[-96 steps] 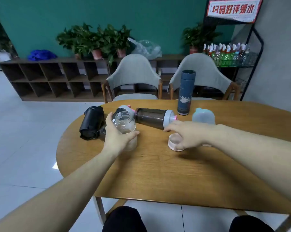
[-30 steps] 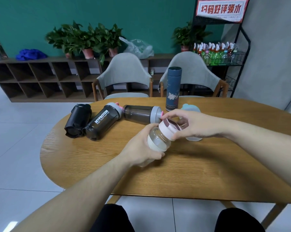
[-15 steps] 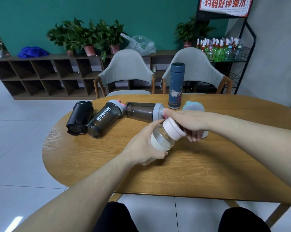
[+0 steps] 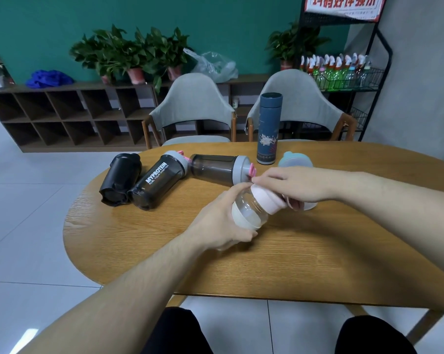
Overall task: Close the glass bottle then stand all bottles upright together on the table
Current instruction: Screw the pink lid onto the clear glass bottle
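Observation:
My left hand (image 4: 222, 221) holds the clear glass bottle (image 4: 249, 213) tilted to the right above the wooden table (image 4: 305, 251). My right hand (image 4: 292, 186) is wrapped over its pale pink lid (image 4: 265, 200), which sits on the bottle's mouth. Three dark shaker bottles lie on their sides at the back left: a black one (image 4: 121, 178), a MYPROTEIN one (image 4: 159, 181) and a smoky one with a grey lid (image 4: 219, 169). A tall dark blue flask (image 4: 268, 129) stands upright. A small bottle with a teal top (image 4: 296, 162) shows partly behind my right hand.
Two grey chairs (image 4: 193, 111) stand at the table's far side. Behind them are a low wooden shelf unit (image 4: 62, 116) with potted plants and a black wire rack (image 4: 348, 77) of green bottles at the right.
Since the earliest frame I lifted the glass bottle and the pink lid off the table and brought them together. In the last second my right hand turned on the lid and covers more of it.

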A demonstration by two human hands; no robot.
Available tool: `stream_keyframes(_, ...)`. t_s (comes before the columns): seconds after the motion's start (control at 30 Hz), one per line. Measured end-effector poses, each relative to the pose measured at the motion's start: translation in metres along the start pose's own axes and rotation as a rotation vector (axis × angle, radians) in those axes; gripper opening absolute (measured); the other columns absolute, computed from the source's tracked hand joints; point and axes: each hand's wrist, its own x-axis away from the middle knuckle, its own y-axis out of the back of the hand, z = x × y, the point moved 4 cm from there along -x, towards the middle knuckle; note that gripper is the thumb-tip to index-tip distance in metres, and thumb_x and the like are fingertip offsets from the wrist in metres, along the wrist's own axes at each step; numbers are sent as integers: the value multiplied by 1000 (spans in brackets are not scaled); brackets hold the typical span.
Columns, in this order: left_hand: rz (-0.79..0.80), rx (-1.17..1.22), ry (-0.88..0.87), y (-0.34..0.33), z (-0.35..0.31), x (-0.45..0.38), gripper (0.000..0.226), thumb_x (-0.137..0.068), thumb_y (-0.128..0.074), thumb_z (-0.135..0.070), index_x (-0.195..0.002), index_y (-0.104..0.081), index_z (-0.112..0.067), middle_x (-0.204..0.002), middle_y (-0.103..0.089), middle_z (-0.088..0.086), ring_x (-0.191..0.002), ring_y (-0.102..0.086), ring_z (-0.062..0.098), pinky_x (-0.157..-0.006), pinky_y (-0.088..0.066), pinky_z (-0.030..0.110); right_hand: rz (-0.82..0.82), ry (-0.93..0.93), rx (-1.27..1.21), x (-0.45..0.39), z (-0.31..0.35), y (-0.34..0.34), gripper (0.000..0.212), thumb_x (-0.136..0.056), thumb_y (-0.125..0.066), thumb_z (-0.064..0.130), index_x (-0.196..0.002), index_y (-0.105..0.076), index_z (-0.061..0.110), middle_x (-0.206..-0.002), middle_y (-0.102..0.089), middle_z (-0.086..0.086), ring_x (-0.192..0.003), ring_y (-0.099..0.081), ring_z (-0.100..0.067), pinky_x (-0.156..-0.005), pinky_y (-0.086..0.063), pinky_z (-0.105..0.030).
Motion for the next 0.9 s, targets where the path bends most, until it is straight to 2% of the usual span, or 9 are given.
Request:
stream_keyframes(0.13,16,-38,-21,-2,-3,0,100,-58,-83,-37,-141,-31,-56,-127,-58,-10,-101,-66,17,-85,-59,46,22,-219,-43,-8,-6,-10,75,-86,-6,84,-111,-54,33,-60,-64,-13,-46,-59,-24,-48,-53,-27)
stream_keyframes(0.23,7,5,-7,0,0,-2,97,-59,-85,-33,-139,-35,-57,-123,-62,-8,-88,-70,19,-66,-61,41,4,-44,-70,2,-10,0,60,-90,-29,78,-140,-38,46,-108,-66,-7,-80,-62,-17,-70,-50,-24)
stream_keyframes(0.33,-11,-9,-23,1,1,-1,96,-59,-85,-35,-137,-35,-57,-125,-61,-12,-102,-66,14,-83,-58,38,23,319,100,15,-12,6,69,-92,-65,48,-151,-30,45,-148,-40,13,-117,-50,2,-93,-40,-8)
stream_keyframes(0.47,-4,-26,-34,0,0,-1,96,-58,-84,-37,-137,-34,-58,-126,-59,-13,-108,-63,11,-92,-55,41,0,368,188,17,-17,3,55,-95,-62,43,-145,-40,48,-139,-48,14,-120,-53,-7,-98,-45,-21)
stream_keyframes(0.53,-1,-21,-37,-1,0,-2,95,-58,-84,-37,-135,-34,-58,-124,-60,-12,-105,-64,12,-88,-56,41,-41,269,202,13,-14,3,48,-98,-51,50,-144,-39,46,-131,-56,11,-102,-59,-3,-83,-43,-14)
stream_keyframes(0.63,2,-8,-51,-2,-1,-1,92,-57,-84,-37,-131,-35,-60,-122,-61,-10,-100,-65,13,-84,-56,41,-49,56,15,2,-11,-6,48,-97,-26,67,-122,-52,36,-88,-68,-4,-56,-57,-11,-60,-49,-23)
stream_keyframes(0.73,3,-23,-60,-3,-2,-1,94,-56,-83,-38,-135,-36,-57,-123,-61,-12,-104,-65,13,-89,-56,44,-31,-153,-123,-7,-13,-15,62,-88,-10,81,-100,-55,40,-62,-60,-10,-45,-52,-21,-49,-46,-27)
stream_keyframes(0.8,-2,-5,-53,-3,-1,-1,94,-55,-83,-38,-135,-38,-57,-122,-62,-13,-100,-68,15,-84,-58,45,-32,-148,-154,-5,-14,-12,62,-88,-12,83,-111,-53,43,-72,-62,-3,-51,-56,-16,-55,-48,-26)
stream_keyframes(0.9,-12,8,-42,-1,1,0,92,-56,-83,-38,-133,-38,-59,-121,-63,-13,-99,-69,17,-82,-59,44,-34,156,-32,10,-16,-5,52,-98,-37,64,-147,-30,49,-129,-50,14,-85,-52,10,-87,-43,-21)
